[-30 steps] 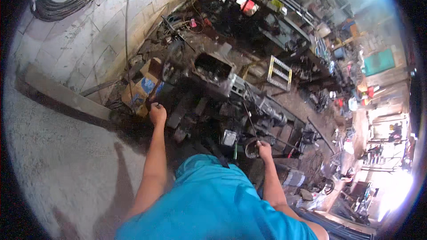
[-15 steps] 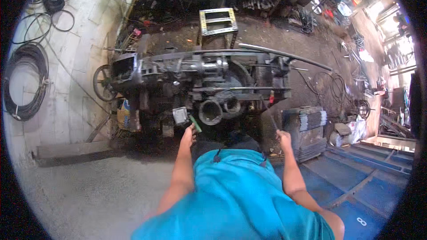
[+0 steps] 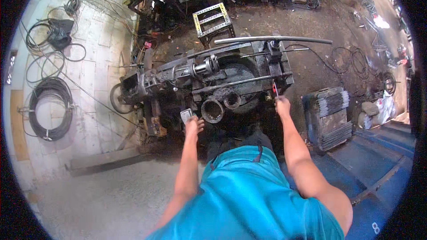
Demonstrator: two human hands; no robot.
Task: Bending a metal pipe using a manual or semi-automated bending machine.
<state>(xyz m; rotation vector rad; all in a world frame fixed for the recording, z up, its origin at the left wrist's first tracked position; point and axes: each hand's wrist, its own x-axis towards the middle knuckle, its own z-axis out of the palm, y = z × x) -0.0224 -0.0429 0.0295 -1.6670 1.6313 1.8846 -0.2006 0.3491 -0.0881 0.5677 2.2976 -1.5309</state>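
My left hand [image 3: 194, 126] is beside a small pale grey box [image 3: 187, 115] on the near side of a dark, greasy machine [image 3: 173, 78]. Its fingers look parted, and nothing shows in them. My right hand [image 3: 282, 106] is closed round a thin rod-like tool [image 3: 276, 90], which points up toward the machine's right end. A small red part [image 3: 274, 88] shows by the tool's far end; whether it belongs to the tool or the machine is unclear. Between my hands, two round metal openings, a large ring [image 3: 212, 110] and a smaller ring [image 3: 231, 100], face up.
A long metal bar [image 3: 273, 39] lies across the machine's far side. Beyond it stands a metal stool frame [image 3: 212, 20]. A ribbed dark metal block [image 3: 328, 118] is at right, near blue floor panels [image 3: 378, 169]. Coiled black hose [image 3: 50, 109] lies on pale tiles at left.
My right hand has moved forward to the machine's right end with the thin tool. The green piece in my left hand is out of sight, and that hand is now at the grey box.
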